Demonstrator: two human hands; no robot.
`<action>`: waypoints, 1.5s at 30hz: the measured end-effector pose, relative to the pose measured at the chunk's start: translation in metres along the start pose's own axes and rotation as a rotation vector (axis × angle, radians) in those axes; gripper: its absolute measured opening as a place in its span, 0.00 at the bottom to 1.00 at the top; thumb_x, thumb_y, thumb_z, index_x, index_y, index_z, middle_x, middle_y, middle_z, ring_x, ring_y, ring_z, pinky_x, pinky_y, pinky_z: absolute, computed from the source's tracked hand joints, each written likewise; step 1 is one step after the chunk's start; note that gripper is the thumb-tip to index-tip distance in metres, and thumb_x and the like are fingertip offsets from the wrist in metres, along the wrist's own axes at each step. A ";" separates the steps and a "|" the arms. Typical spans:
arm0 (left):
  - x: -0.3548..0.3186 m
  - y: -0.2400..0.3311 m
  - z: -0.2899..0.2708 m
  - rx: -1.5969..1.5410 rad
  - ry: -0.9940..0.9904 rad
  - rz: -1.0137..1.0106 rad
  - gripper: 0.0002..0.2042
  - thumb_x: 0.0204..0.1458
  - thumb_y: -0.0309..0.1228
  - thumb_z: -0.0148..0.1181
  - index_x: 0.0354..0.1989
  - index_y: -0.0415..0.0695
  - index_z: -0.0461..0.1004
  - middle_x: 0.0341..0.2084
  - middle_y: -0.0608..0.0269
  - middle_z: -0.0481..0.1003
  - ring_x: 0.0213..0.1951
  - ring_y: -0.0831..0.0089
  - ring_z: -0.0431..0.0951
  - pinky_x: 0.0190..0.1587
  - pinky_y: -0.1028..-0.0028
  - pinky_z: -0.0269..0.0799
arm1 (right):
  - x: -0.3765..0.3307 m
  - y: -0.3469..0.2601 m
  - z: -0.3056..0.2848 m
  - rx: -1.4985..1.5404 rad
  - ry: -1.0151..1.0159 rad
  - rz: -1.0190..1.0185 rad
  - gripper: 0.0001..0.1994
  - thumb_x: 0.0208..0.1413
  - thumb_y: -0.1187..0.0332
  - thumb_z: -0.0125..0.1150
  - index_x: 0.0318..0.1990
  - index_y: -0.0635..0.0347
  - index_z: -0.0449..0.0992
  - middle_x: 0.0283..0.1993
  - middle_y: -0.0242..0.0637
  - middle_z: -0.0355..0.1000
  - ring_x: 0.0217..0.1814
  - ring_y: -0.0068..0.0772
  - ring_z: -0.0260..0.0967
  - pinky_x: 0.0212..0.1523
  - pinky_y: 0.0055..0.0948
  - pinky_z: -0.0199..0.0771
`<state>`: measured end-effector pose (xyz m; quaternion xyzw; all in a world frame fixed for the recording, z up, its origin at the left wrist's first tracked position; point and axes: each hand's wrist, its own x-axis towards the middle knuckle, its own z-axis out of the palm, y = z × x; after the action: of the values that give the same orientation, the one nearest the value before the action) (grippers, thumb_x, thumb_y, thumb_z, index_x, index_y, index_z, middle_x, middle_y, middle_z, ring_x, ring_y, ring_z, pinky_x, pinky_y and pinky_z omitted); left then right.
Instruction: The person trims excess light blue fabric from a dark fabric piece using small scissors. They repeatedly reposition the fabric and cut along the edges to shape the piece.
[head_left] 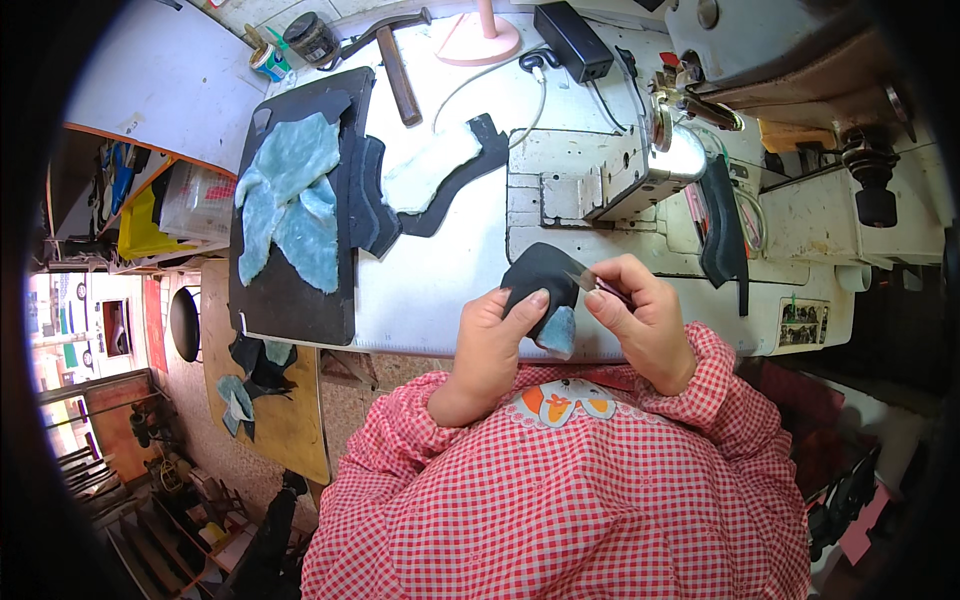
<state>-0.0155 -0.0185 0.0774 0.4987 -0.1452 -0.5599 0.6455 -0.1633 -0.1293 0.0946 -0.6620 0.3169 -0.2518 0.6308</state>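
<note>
My left hand (500, 325) is closed on a black fabric piece (540, 270) with a fluffy blue lining (558, 332) showing at its lower corner. The thumb presses on its face. In my right hand (640, 315) is a small pair of snips (583, 279), mostly covered by the fingers. Its metal tip touches or nearly touches the piece's right edge; I cannot tell which. Both hands are above the front edge of the white sewing table (420, 310).
Left on the table, blue fleece pieces (290, 190) lie on a black board (300, 310). Beside them are black cut pieces (375, 205) and white fleece (430, 172). A hammer (398, 80), a black jar (311, 40) and a power adapter (575, 40) sit farther back. A sewing machine (640, 175) stands right.
</note>
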 end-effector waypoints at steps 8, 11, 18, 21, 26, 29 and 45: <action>-0.001 0.004 0.002 0.063 -0.028 0.089 0.10 0.62 0.31 0.56 0.44 0.37 0.78 0.32 0.71 0.77 0.32 0.85 0.72 0.36 0.80 0.70 | -0.003 -0.014 -0.005 -0.233 -0.117 -0.141 0.08 0.53 0.77 0.65 0.40 0.65 0.75 0.28 0.27 0.67 0.29 0.14 0.58 0.29 0.17 0.62; -0.003 0.006 0.001 0.165 -0.026 0.143 0.08 0.62 0.27 0.56 0.42 0.37 0.78 0.32 0.71 0.77 0.32 0.86 0.70 0.36 0.83 0.67 | 0.001 -0.015 0.000 -0.319 -0.133 -0.208 0.06 0.52 0.79 0.65 0.37 0.66 0.76 0.28 0.35 0.71 0.28 0.21 0.66 0.29 0.22 0.67; -0.007 0.003 0.000 0.313 0.014 0.181 0.06 0.62 0.25 0.56 0.41 0.38 0.78 0.30 0.73 0.75 0.31 0.86 0.68 0.34 0.82 0.67 | 0.005 -0.019 0.006 -0.447 -0.113 -0.270 0.08 0.46 0.76 0.64 0.35 0.62 0.75 0.28 0.43 0.72 0.28 0.45 0.72 0.28 0.34 0.71; -0.007 0.002 -0.002 0.381 -0.024 0.234 0.07 0.61 0.26 0.57 0.43 0.38 0.78 0.28 0.73 0.75 0.30 0.86 0.68 0.33 0.81 0.67 | 0.004 -0.021 0.008 -0.525 -0.115 -0.299 0.09 0.43 0.75 0.64 0.34 0.60 0.74 0.27 0.42 0.72 0.28 0.45 0.72 0.28 0.35 0.71; -0.006 0.001 -0.001 0.392 -0.030 0.232 0.06 0.61 0.26 0.57 0.42 0.38 0.78 0.28 0.73 0.74 0.30 0.86 0.67 0.33 0.81 0.66 | 0.011 -0.020 0.008 -0.715 -0.020 -0.467 0.09 0.40 0.75 0.65 0.32 0.59 0.74 0.26 0.42 0.72 0.26 0.44 0.72 0.26 0.35 0.71; -0.006 0.004 0.000 0.266 0.014 0.174 0.08 0.62 0.27 0.56 0.42 0.36 0.78 0.29 0.72 0.76 0.31 0.85 0.71 0.34 0.80 0.69 | 0.018 -0.020 -0.001 -0.679 0.082 -0.429 0.10 0.39 0.75 0.65 0.32 0.59 0.74 0.26 0.41 0.72 0.24 0.44 0.71 0.25 0.33 0.72; -0.001 0.006 0.000 -0.039 -0.010 0.039 0.10 0.64 0.31 0.53 0.45 0.38 0.78 0.34 0.68 0.79 0.32 0.83 0.75 0.37 0.79 0.72 | -0.002 -0.011 -0.011 -0.749 0.013 -0.446 0.14 0.47 0.62 0.71 0.37 0.60 0.78 0.27 0.37 0.74 0.25 0.38 0.73 0.26 0.33 0.70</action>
<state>-0.0124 -0.0183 0.0826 0.4804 -0.1473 -0.5526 0.6650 -0.1714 -0.1349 0.1067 -0.8957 0.2396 -0.2538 0.2753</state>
